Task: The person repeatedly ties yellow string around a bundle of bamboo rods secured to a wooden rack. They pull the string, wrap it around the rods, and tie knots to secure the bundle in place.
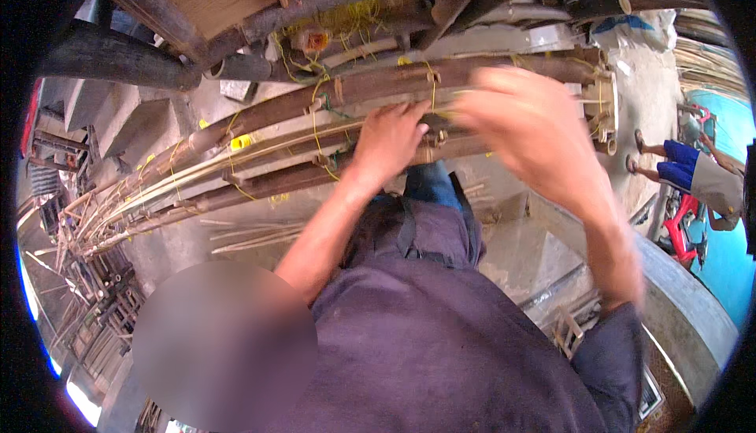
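- Head view: bamboo frame [378, 84] runs crosswise before you, beneath both hands.
- Your left hand [391, 139]: on its poles near yellow string [433, 92], fingers bent; grip cannot be told.
- Your right hand [526, 124]: blurred, fingers curled, above bamboo frame; cannot tell if gripping.
- Right end near that hand; concrete floor [656, 90] beyond.

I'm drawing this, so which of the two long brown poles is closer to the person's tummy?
The near pole, lower in the picture, runs closest to the dark shirt. The far pole lies beyond the left hand.
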### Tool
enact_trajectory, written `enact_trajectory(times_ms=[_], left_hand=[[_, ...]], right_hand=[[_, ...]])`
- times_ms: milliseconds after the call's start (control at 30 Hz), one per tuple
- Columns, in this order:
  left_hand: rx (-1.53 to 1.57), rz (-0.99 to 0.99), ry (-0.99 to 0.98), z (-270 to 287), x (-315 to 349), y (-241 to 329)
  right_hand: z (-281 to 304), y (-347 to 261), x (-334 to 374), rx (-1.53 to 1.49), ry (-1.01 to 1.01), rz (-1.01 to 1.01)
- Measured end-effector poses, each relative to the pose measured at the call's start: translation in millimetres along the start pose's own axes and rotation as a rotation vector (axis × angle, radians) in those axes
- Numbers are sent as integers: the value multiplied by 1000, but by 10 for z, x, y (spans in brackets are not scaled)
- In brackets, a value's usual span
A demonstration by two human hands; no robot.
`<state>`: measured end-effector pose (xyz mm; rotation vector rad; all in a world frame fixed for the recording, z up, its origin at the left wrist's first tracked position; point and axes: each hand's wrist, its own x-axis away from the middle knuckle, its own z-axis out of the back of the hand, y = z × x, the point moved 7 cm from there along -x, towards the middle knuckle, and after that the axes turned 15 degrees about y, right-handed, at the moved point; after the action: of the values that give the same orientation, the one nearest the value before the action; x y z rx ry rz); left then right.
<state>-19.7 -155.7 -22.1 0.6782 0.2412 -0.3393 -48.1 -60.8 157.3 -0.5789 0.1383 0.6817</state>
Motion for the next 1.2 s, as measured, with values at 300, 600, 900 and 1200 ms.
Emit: enact_trajectory(times_ms=[300, 600, 900, 1200], left_hand=[[16, 32, 130, -127, -173, 180], [55, 239, -61, -95, -164, 25], [678, 799, -320, -917, -1131, -707], [453, 281, -307, -468, -1357, -1283]], right_hand=[[-1739, 1916, -116, 237, -431, -255], [-1957, 342, 1434, -498, -220, -357], [-2170, 195, 1475, -343, -268, -214], [-905, 1330, 864, 430, -304, -181]])
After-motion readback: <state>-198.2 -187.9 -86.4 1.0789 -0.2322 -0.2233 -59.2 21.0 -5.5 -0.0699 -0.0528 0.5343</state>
